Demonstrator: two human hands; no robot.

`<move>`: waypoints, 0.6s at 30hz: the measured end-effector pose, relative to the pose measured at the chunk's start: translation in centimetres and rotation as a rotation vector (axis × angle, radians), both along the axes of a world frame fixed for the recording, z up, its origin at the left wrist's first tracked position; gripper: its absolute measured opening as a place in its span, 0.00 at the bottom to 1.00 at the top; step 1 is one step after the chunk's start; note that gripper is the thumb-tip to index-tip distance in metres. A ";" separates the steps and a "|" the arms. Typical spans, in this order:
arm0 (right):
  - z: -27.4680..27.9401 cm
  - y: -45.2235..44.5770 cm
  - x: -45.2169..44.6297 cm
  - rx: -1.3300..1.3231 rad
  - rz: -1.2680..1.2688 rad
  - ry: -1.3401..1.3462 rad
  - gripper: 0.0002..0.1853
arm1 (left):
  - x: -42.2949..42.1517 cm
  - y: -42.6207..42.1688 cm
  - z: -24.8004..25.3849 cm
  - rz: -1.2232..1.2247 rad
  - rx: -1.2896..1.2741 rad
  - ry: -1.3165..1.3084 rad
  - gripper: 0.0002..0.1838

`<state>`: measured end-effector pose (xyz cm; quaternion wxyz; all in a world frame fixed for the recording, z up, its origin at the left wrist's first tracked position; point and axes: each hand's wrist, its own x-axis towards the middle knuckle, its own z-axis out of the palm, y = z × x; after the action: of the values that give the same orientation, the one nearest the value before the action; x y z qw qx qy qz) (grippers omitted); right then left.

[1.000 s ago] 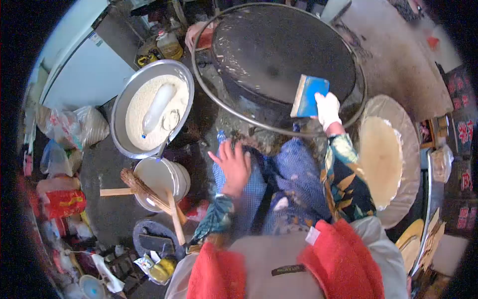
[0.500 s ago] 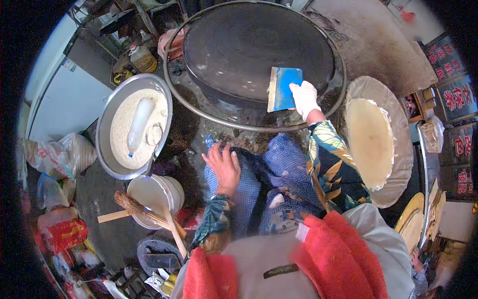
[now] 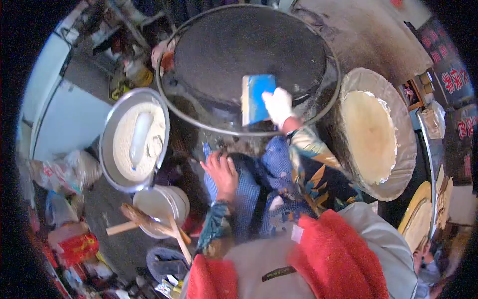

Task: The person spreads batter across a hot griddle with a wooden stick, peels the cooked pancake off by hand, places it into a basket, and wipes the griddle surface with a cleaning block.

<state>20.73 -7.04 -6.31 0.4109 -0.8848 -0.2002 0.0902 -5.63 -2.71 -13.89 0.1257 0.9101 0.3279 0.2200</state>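
Note:
My right hand (image 3: 280, 107), in a white glove, grips a blue scraper (image 3: 262, 98) with a pale, caked edge on its left side. The scraper is over the near edge of a round black griddle (image 3: 244, 45), inside the metal ring (image 3: 219, 130) around it. Whether it touches the surface I cannot tell. My bare left hand (image 3: 221, 174) lies on my knee, on the blue checked cloth (image 3: 244, 189), fingers spread and holding nothing. At the right, a stack of thin round pancakes (image 3: 371, 137) sits on a sheet-lined round tray (image 3: 401, 174).
On the left a metal basin (image 3: 107, 159) holds pale batter and a plastic bottle (image 3: 142, 134). Below it stands a white bucket (image 3: 177, 199) with a brush (image 3: 144, 219) and wooden sticks across it. An oil jug (image 3: 139, 73) is behind. Part of another person (image 3: 428, 261) shows at lower right.
My right hand has moved left and slightly nearer with the scraper, along the griddle's near edge. My left hand stays on my knee. The whole view has shifted a little.

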 end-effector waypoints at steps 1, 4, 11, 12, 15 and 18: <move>0.3 0.6 -1.6 0.098 0.048 0.056 0.17 | -0.3 0.3 0.9 -0.039 0.039 0.050 0.13; 0.4 2.4 -5.7 0.176 0.045 0.095 0.10 | -1.1 0.9 -1.6 -0.105 -0.096 -0.012 0.15; -1.4 -0.6 -10.7 0.867 0.333 1.416 0.18 | -1.0 -0.6 0.0 -0.016 0.116 0.058 0.13; 5.8 -5.1 -10.6 0.850 0.260 1.381 0.25 | -1.1 -0.7 -0.5 0.014 0.156 0.044 0.12; -2.6 -12.1 -5.6 1.048 0.186 1.172 0.31 | -1.3 -0.9 -0.2 -0.041 0.090 0.063 0.11; 2.9 -25.5 -2.7 0.464 0.027 0.060 0.31 | -0.6 -1.2 -0.8 0.034 0.016 -0.061 0.15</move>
<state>18.02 -32.54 -3.43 0.6080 -0.7607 -0.2152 0.0735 -6.27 -3.88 -14.67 0.1245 0.8984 0.3374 0.2521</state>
